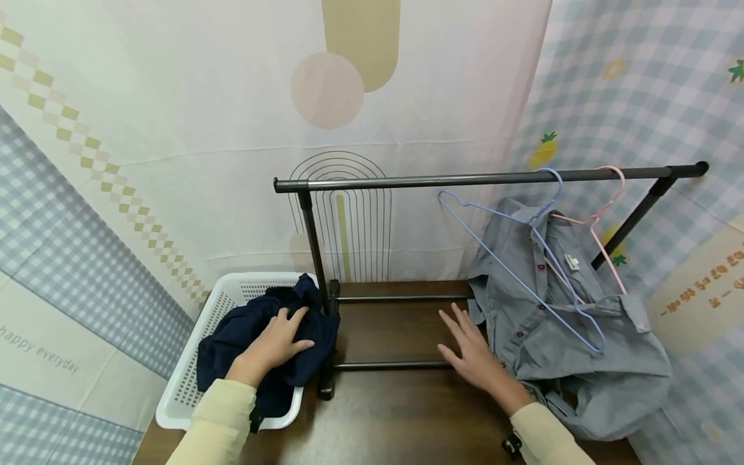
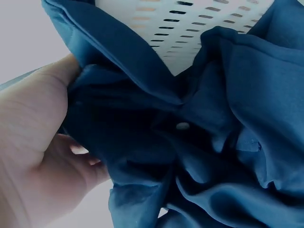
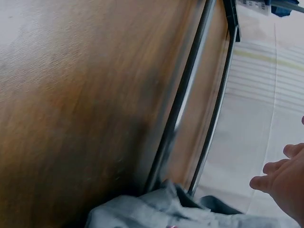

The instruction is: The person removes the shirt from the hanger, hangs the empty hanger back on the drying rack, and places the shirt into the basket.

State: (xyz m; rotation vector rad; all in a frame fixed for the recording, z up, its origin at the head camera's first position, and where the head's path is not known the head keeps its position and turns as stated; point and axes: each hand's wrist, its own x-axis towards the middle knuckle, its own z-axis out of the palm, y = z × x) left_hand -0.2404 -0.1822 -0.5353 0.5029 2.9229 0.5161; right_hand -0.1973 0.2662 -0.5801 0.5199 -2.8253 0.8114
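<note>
My left hand [image 1: 278, 341] rests on a crumpled navy garment [image 1: 290, 381] in the white basket at the left, with fingers spread and thumb held apart. In the left wrist view, folds of the navy cloth [image 2: 204, 109] hide part of that hand [image 2: 42, 137]. My right hand [image 1: 472, 352] is empty, its fingers extended, near the left side of a grey buttoned garment [image 1: 599, 374]. The grey garment hangs from the rail on a pink hanger [image 1: 604, 239]. A blue hanger [image 1: 488, 245] hooks over the rail in front of it.
A black clothes rack [image 1: 407, 181] with two low crossbars stands on the brown wooden table [image 1: 401, 420]. The perforated white basket [image 1: 186, 387] sits beside its left post. Patterned cloth [image 1: 221, 84] covers the walls behind and at both sides.
</note>
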